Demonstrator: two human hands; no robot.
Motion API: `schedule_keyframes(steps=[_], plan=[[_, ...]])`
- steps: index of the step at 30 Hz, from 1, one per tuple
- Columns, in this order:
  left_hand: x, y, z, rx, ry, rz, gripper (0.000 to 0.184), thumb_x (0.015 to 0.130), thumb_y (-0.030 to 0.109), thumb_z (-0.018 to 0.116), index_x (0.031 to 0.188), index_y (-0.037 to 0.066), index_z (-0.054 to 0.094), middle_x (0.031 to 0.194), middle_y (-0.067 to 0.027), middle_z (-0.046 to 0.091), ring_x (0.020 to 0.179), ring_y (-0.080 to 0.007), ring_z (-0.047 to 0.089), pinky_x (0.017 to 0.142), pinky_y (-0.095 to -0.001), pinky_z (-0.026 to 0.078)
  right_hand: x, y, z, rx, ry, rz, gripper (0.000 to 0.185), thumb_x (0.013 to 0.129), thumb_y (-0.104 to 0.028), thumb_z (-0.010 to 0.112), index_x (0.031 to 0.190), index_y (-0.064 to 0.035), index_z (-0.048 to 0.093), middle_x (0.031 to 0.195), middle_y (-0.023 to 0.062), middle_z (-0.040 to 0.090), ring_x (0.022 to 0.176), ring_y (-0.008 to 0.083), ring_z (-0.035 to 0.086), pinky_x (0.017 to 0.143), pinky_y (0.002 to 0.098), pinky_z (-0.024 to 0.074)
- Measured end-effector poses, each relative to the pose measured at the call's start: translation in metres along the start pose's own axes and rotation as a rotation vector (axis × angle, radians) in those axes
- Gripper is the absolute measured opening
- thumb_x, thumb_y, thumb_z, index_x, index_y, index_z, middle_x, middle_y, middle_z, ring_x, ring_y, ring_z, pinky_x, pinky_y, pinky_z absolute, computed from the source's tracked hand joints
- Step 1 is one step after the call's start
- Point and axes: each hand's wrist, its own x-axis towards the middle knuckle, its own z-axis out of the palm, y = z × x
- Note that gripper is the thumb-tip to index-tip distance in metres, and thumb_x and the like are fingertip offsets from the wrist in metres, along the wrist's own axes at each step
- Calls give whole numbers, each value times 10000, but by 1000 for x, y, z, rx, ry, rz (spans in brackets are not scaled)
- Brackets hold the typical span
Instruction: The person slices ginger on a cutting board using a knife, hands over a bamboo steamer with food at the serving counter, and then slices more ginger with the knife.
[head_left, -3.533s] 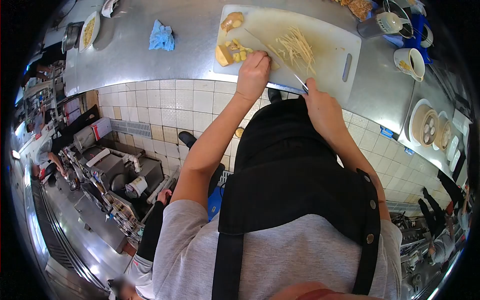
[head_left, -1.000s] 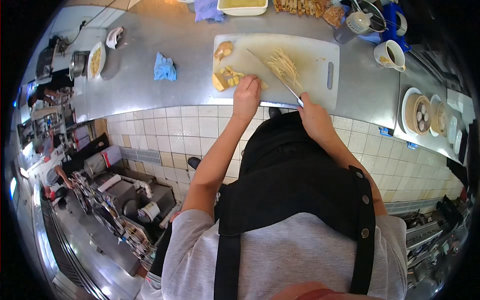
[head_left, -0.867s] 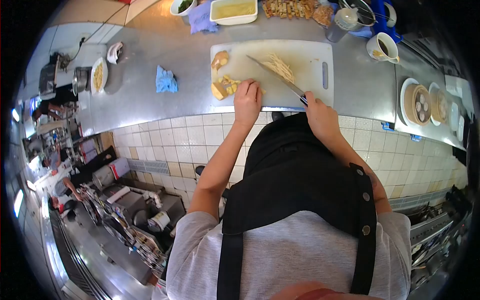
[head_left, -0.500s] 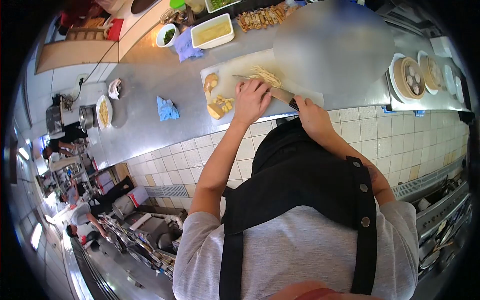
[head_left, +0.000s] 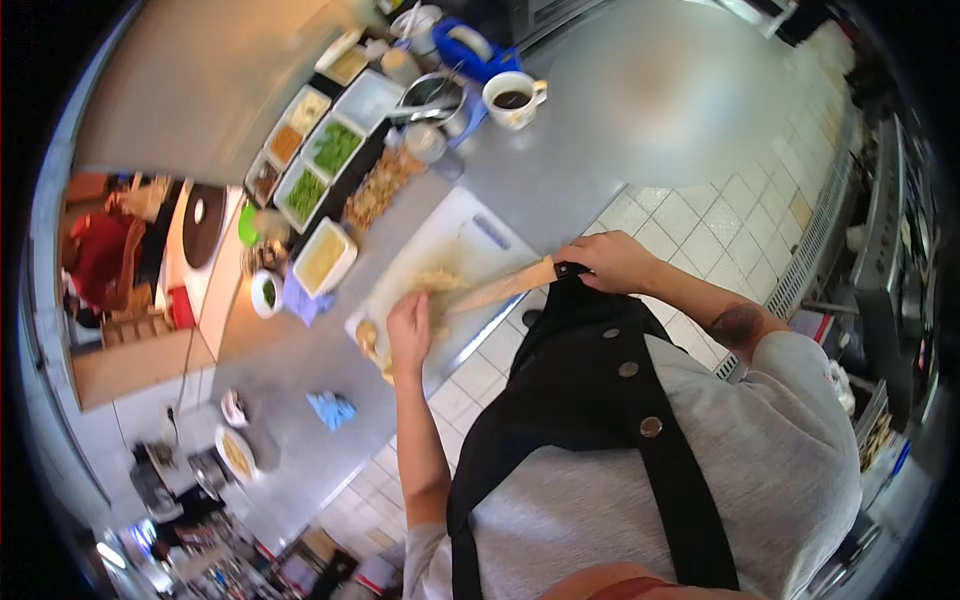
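1. A restaurant-type kitchen: long grey steel counter (head_left: 530, 180), seven to twelve o'clock.
2. Chopped bright-green herbs (head_left: 337, 147), ten o'clock.
3. Pale square floor tiles (head_left: 705, 220), two o'clock.
4. Grey slotted drain grate (head_left: 797, 272), three o'clock.

A hand could cross the bench (head_left: 530, 185) from its near edge between cutting board (head_left: 457, 223) and cup (head_left: 514, 117); knife (head_left: 505, 288) and left hand (head_left: 408, 330) bar the board.

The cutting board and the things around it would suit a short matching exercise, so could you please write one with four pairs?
1. knife
2. mug
3. pale strips
4. cutting board

A. holds dark liquid
B. white, with a slot near one end
C. gripped by the right hand
D. loosely piled by the left hand

Pairs: 1-C, 2-A, 3-D, 4-B
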Motion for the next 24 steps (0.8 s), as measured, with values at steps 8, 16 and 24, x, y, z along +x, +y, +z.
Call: schedule_keyframes(steps=[8,16,24], plan=[[-2,17,-11,187,587,-99,99,829,61,723,774,-4,674,698,-104,663,643,-171,616,632,-321,482,59,1,47,44,202,73,329,809,-100,606,1137,-126,592,985,144,636,916,336,659,771,445,549],[-28,71,53,-74,431,-502,269,950,167,622,743,-5,623,703,-77,616,697,-132,563,631,-315,446,100,8,52,82,222,-203,244,813,-67,621,1054,-29,619,1066,193,583,982,342,632,837,455,528],[73,167,187,-798,345,-408,305,1006,228,540,1195,-11,538,1039,-113,635,976,-185,619,866,-311,494,18,203,-81,285,1118,-34,86,843,-43,648,929,-40,643,852,111,628,763,264,631,670,330,495]])
